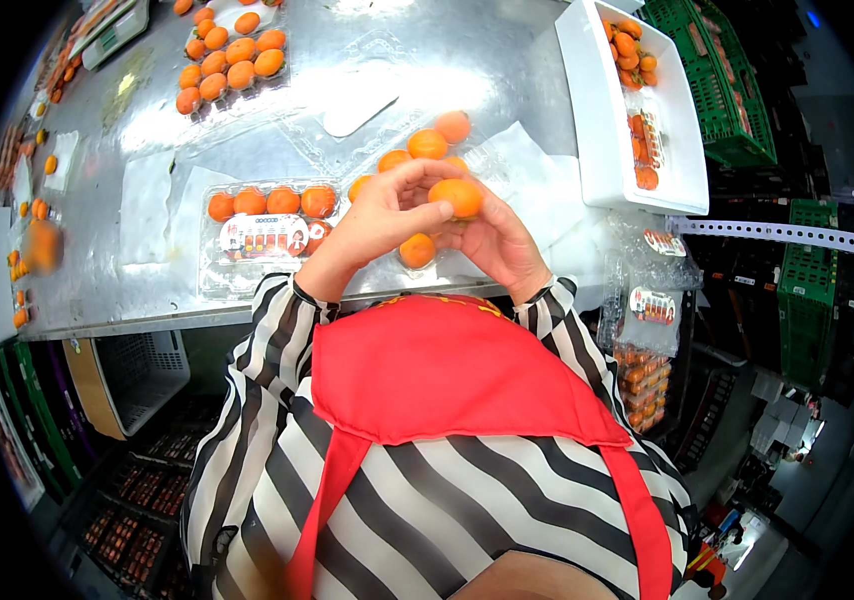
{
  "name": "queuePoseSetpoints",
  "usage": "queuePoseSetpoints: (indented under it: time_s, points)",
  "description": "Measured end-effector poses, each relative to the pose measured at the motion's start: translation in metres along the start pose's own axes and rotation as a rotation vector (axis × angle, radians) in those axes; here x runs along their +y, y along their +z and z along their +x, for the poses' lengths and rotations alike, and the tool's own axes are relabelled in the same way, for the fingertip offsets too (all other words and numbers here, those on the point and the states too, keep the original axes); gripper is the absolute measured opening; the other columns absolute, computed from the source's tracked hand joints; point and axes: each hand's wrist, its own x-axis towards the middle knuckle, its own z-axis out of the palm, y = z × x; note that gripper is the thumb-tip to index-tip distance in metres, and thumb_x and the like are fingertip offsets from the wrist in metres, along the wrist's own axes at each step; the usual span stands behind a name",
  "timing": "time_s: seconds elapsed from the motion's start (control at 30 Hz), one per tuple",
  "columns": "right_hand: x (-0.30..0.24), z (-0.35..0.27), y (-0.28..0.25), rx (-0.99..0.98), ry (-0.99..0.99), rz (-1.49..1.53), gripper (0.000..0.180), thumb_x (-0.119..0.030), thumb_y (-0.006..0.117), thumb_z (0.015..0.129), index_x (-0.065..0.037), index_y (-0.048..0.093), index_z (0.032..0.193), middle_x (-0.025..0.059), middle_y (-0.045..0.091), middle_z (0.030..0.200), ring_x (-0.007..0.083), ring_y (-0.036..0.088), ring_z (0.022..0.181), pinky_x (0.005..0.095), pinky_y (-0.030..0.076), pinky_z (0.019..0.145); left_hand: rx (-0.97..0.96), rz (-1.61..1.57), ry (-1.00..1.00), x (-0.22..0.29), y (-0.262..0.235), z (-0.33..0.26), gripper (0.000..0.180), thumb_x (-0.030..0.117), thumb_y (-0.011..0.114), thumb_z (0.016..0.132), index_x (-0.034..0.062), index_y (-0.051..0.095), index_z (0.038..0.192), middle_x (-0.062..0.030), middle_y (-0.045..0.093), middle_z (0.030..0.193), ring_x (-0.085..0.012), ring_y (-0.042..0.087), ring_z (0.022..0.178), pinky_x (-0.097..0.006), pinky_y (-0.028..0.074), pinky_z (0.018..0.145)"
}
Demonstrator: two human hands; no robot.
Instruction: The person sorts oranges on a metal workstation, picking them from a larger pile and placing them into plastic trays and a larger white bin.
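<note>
My left hand (384, 212) and my right hand (503, 240) meet above the near edge of the metal table, both holding one orange persimmon (461, 197). The left thumb presses its near side, while the right fingers curl around its right and underside. Just beyond my hands lie loose persimmons (428, 144), some partly hidden by my fingers. Another persimmon (417, 250) sits below my hands, close to the table edge. To the left of my left hand, a clear plastic pack (219, 272) holds a row of persimmons under a printed label.
Further back left, persimmons (241, 74) stand in clear trays. A white foam box (587, 120) with fruit is at the right, beside green crates (722, 100). Bagged packs (652, 305) hang past the table's right end. A white crate (147, 370) is below the table.
</note>
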Motion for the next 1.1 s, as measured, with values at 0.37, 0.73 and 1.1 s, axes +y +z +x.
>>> queuePoseSetpoints:
  time_s: [0.37,0.73,1.1]
  points:
    - [0.002,-0.002,-0.003,0.017,-0.010,-0.121,0.065,-0.040,0.062,0.096,-0.006,0.039,0.146,0.0103,0.058,0.127,0.0208,0.061,0.112,0.0343,0.050,0.095,0.043,-0.062,-0.043,-0.012,0.003,0.006,0.040,0.016,0.066,0.092,-0.0004,0.057,0.128,-0.0069,0.063,0.117,-0.0143,0.061,0.109,-0.030,0.049,0.094]
    - [0.007,-0.013,-0.017,0.048,-0.073,0.019,0.058,-0.040,0.053,0.100,-0.004,0.040,0.144,0.0115,0.057,0.130,0.0226,0.062,0.112,0.0382,0.052,0.091,-0.080,-0.055,0.009,-0.014,0.012,0.013,0.046,0.010,0.063,0.093,0.0011,0.048,0.136,-0.0106,0.055,0.135,-0.0200,0.056,0.122,-0.034,0.049,0.100]
    - [-0.048,-0.046,-0.032,-0.143,0.092,-0.304,0.065,-0.025,0.070,0.088,-0.001,0.044,0.143,0.0114,0.056,0.134,0.0206,0.061,0.115,0.0338,0.048,0.098,-0.032,-0.139,-0.014,-0.013,0.040,0.010,0.070,0.009,0.071,0.087,0.0010,0.033,0.146,-0.0184,0.064,0.119,-0.0227,0.066,0.105,-0.032,0.055,0.084]
